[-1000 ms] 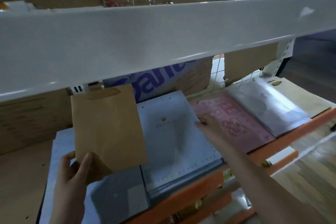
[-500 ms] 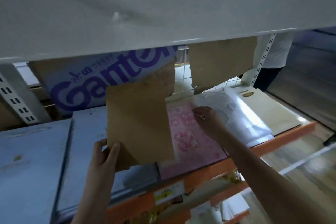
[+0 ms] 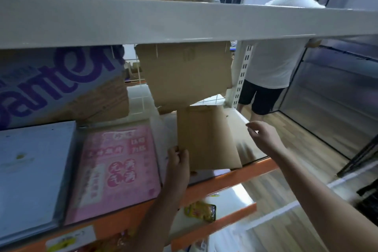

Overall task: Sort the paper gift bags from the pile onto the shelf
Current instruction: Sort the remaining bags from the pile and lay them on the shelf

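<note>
My left hand [image 3: 178, 161] grips the lower left corner of a flat brown paper gift bag [image 3: 206, 139] and holds it over the right end of the shelf [image 3: 235, 176]. Under it lies a stack of brown bags [image 3: 243, 145] at the shelf's right end. My right hand [image 3: 260, 135] hovers just right of the held bag with its fingers apart and nothing in them. A pink printed stack of bags [image 3: 116, 170] lies left of my left hand. Pale blue-white bag stacks [image 3: 32, 168] fill the shelf's left part.
A white shelf beam [image 3: 184, 20] crosses overhead. Cardboard boxes [image 3: 184, 75] and a purple-lettered carton [image 3: 57, 88] stand at the back. A lower shelf [image 3: 225, 200] holds a yellow packet [image 3: 200, 210]. Another person [image 3: 274, 51] stands in the aisle to the right.
My left hand carried the brown bag rightwards along the shelf, from over the white stack to over the brown stack. My right hand left the pink stack and moved right, off the shelf's contents.
</note>
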`<state>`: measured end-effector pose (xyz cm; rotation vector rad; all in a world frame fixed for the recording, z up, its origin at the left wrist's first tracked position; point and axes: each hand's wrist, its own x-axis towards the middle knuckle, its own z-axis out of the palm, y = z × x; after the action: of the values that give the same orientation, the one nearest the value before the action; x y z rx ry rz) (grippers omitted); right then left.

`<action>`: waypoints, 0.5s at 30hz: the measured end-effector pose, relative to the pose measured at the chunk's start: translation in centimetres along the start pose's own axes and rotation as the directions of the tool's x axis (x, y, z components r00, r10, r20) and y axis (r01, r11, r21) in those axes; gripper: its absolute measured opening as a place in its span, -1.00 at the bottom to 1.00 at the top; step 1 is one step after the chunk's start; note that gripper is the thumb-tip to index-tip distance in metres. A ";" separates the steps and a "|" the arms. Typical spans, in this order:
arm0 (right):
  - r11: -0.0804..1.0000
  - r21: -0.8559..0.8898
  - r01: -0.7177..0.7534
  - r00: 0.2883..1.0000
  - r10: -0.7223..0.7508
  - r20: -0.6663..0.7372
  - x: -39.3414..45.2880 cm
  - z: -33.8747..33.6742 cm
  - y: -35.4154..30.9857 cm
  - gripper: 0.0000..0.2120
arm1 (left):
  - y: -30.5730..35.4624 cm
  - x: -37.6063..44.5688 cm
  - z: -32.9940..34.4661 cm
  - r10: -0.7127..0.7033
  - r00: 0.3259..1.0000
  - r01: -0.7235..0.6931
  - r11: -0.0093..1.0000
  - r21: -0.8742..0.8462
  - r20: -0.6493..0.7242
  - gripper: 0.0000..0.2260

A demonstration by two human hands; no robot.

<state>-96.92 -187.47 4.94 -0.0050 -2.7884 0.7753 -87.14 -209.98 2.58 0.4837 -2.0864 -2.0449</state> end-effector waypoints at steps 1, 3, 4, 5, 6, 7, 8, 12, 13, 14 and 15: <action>1.000 -0.002 -0.017 1.000 0.017 -0.004 0.3 -0.5 0.9 -0.75 | 0.2 0.1 1.7 -0.006 1.000 0.005 1.000 0.008 0.008 -0.95; 0.999 0.002 -0.048 0.999 0.048 -0.007 0.7 -1.3 2.3 -0.76 | 0.6 0.2 4.9 -0.030 0.999 0.029 0.999 0.019 0.028 -0.96; 0.998 0.011 -0.059 0.998 0.059 -0.008 0.8 -1.6 2.7 -0.76 | 0.8 0.3 6.3 -0.052 0.998 0.052 0.999 0.003 0.037 -0.93; 0.997 0.022 -0.067 0.998 0.068 -0.010 0.9 -1.8 3.2 -0.76 | 0.8 0.4 7.6 -0.077 0.996 0.078 0.997 -0.018 0.044 -0.88; 0.996 0.030 -0.078 0.997 0.079 -0.011 0.9 -2.0 3.4 -0.76 | 0.9 0.6 8.8 -0.107 0.993 0.108 0.994 -0.031 0.046 -0.82; 0.995 0.043 -0.093 0.996 0.094 -0.009 1.0 -2.0 3.8 -0.75 | 0.9 0.7 9.8 -0.137 0.990 0.139 0.990 -0.036 0.040 -0.75; 0.993 0.059 -0.107 0.994 0.107 -0.003 1.0 -2.0 4.0 -0.75 | 0.7 0.9 10.6 -0.172 0.984 0.173 0.984 -0.034 0.036 -0.71; 0.984 0.112 -0.141 0.990 0.140 0.020 1.3 -1.2 4.7 -0.71 | 0.4 1.6 11.5 -0.224 0.971 0.215 0.971 0.108 0.079 -0.66; 0.982 0.121 -0.148 0.989 0.146 0.026 1.4 -0.9 4.8 -0.72 | 0.6 1.8 11.4 -0.223 0.970 0.203 0.961 0.187 0.093 -0.63; 0.981 0.124 -0.152 0.988 0.149 0.033 1.5 -0.6 4.9 -0.72 | 0.7 1.9 11.1 -0.217 0.971 0.182 0.946 0.270 0.103 -0.62; 0.981 0.121 -0.153 0.988 0.149 0.040 1.6 -0.4 5.0 -0.72 | 0.8 2.0 10.9 -0.199 0.974 0.149 0.925 0.350 0.112 -0.62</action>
<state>-98.65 -182.83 3.08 -0.1853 -2.7886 0.9920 -92.91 -200.49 2.78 0.6076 -2.5911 -1.8588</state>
